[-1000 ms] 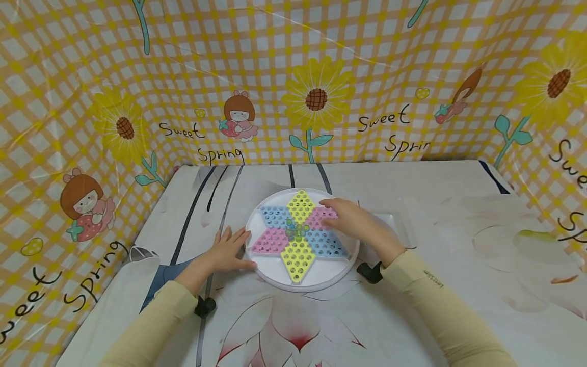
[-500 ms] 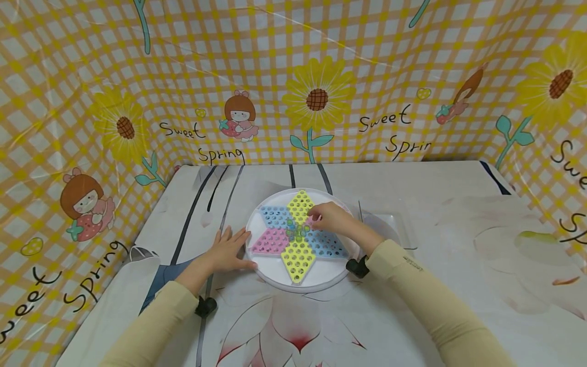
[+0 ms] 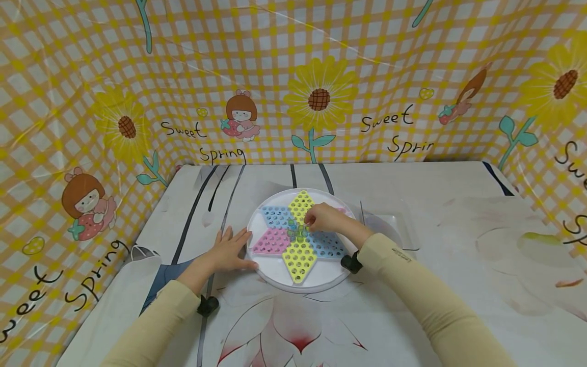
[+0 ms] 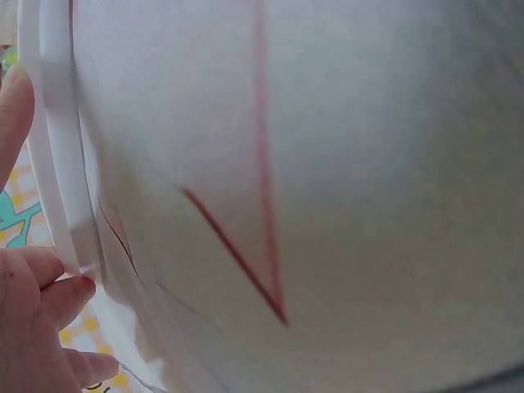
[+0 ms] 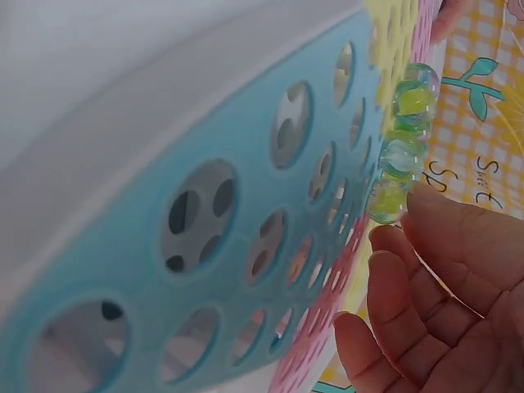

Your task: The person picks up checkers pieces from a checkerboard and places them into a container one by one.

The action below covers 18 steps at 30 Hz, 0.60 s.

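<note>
A round white Chinese checkers board (image 3: pixel 270 274), with a star of yellow, pink and blue perforated points, lies on the table. Clear green and blue marbles (image 3: pixel 298 233) cluster at its centre. My left hand (image 3: pixel 225 253) rests at the board's left rim with fingers spread, fingertips on the rim in the left wrist view. Over the star's middle, my right hand (image 3: pixel 329 219) covers most of the far-right pink point. In the right wrist view its thumb and index finger pinch a yellow-green marble (image 5: pixel 388 201) at the end of the marble row, the other fingers curled beneath.
A clear plastic tray (image 3: pixel 409 232) stands right of the board, behind the right forearm. At the left edge lie a white item with grey openings (image 3: pixel 143 253) and blue cloth (image 3: pixel 167 278). A yellow checked curtain (image 3: pixel 270 66) encloses the table's back and sides.
My right hand has moved left from the pink point to the marbles at the centre, its fingers drawing together. The left hand has stayed at the rim.
</note>
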### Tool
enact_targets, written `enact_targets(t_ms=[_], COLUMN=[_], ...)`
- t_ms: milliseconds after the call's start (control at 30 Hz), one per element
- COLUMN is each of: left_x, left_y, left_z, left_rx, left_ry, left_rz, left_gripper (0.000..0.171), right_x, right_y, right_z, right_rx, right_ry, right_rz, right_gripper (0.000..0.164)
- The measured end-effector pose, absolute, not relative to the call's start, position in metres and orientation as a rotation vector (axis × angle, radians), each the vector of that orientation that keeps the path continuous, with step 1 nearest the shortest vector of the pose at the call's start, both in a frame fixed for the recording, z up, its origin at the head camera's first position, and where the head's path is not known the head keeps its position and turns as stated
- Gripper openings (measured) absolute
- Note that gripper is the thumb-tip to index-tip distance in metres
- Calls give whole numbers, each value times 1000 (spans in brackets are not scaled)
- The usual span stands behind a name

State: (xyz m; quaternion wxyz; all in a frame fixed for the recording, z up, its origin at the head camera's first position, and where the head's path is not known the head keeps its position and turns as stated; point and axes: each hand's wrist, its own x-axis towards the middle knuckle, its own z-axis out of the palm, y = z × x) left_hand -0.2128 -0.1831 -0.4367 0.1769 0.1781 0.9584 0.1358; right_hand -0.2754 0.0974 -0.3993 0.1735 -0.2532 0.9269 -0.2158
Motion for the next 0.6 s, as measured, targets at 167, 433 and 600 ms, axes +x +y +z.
enact_targets(t_ms=[167, 433, 600], left_x=[-212, -213, -213], left_y=[-182, -183, -182], left_z=[-437, -437, -437], left_rx=[500, 509, 513], left_ry=[2713, 2712, 2717], left_rz=[394, 391, 391], left_gripper=[95, 94, 93], right_x=[-278, -284, -290], right_y=[97, 100, 103], right_z=[-403, -404, -410], right_rx=[-690, -611, -571], right_ry=[2619, 2517, 2458], right_rz=[-615, -719, -755], right_gripper=[14, 17, 18])
